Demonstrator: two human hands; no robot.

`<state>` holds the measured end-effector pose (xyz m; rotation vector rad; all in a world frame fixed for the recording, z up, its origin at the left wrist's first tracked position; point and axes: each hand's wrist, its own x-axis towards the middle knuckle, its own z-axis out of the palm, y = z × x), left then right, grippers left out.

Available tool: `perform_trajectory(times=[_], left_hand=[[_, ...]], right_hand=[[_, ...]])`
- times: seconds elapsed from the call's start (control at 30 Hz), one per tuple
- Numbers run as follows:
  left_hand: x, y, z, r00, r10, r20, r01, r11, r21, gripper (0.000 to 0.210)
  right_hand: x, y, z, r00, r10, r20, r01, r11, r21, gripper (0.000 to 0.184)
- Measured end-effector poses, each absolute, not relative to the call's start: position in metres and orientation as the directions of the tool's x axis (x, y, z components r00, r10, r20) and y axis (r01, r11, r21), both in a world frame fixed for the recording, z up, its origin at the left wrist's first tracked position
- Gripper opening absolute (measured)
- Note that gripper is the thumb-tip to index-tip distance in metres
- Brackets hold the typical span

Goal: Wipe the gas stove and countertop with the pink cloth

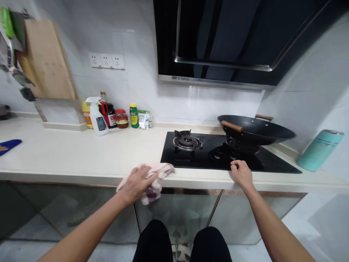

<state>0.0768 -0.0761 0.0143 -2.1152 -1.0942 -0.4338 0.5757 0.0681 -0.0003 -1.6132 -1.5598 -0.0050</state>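
My left hand (139, 183) grips a pink and white cloth (160, 171) at the counter's front edge, left of the stove. Part of the cloth lies on the countertop and part hangs over the edge. With fingers curled, my right hand (242, 173) rests by the front edge of the black gas stove (191, 160); nothing shows in it. A black wok (261, 131) with wooden handles sits on the right burner. The left burner (187, 141) is bare.
Along the wall stand a white spray bottle (98, 118), a dark sauce bottle (109, 112), a red-lidded jar (121, 119) and a green bottle (133, 115). A teal flask (319, 151) is at far right. The range hood (218, 40) hangs above. A cutting board (46, 62) leans left.
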Motion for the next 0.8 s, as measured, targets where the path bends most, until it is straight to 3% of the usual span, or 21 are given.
perform_trajectory(times=[0.23,0.5,0.63,0.8], left_hand=[[-0.054,-0.107,0.030,0.342,0.822,0.455,0.909,-0.167,-0.381,0.050],[-0.103,-0.129,0.056,0.124,0.901,0.416,0.917,0.057,-0.395,0.056],[-0.093,-0.132,0.059,0.095,0.916,0.390,0.900,0.089,-0.427,0.054],[-0.062,-0.127,0.055,0.227,0.898,0.377,0.870,-0.013,-0.493,0.052]], right_hand=[[0.571,0.064,0.000,0.109,0.825,0.554,0.887,0.171,-0.429,0.023],[0.562,0.057,0.005,0.083,0.841,0.535,0.944,0.105,-0.313,0.025],[0.557,0.058,0.010,0.141,0.870,0.472,0.929,0.049,-0.367,0.028],[0.552,0.055,0.018,0.222,0.858,0.464,0.833,0.080,-0.547,0.024]])
